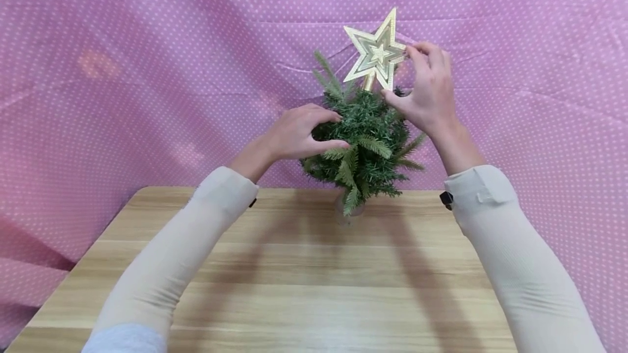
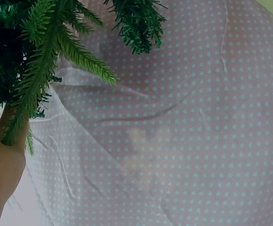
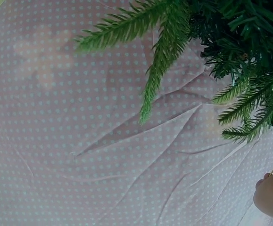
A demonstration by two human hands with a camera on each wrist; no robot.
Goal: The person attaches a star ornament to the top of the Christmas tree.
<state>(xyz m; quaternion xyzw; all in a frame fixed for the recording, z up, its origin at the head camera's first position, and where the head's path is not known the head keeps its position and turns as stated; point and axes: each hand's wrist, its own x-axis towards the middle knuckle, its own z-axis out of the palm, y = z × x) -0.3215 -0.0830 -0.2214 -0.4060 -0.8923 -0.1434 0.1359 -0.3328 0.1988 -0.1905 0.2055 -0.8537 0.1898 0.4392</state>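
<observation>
A small artificial Christmas tree (image 1: 368, 124) stands upright at the table's far edge. Its top carries a gold star tree topper (image 1: 380, 53), tilted slightly to the right, with a tubular stem down in the branches. My right hand (image 1: 432, 86) holds the star from the right, fingertips at its right point and thumb at its lower right point. On the tree's left side, my left hand (image 1: 299, 132) grips the upper branches between thumb and fingers; some fingers are hidden behind the green. Branches (image 2: 51, 52) overlap part of the left hand in the left wrist view.
The tree's base (image 1: 345, 208), pale and partly hidden by branches, rests on a light wood table (image 1: 314, 287). Close behind hangs a pink cloth (image 1: 196, 42) with white dots, which also runs along both sides.
</observation>
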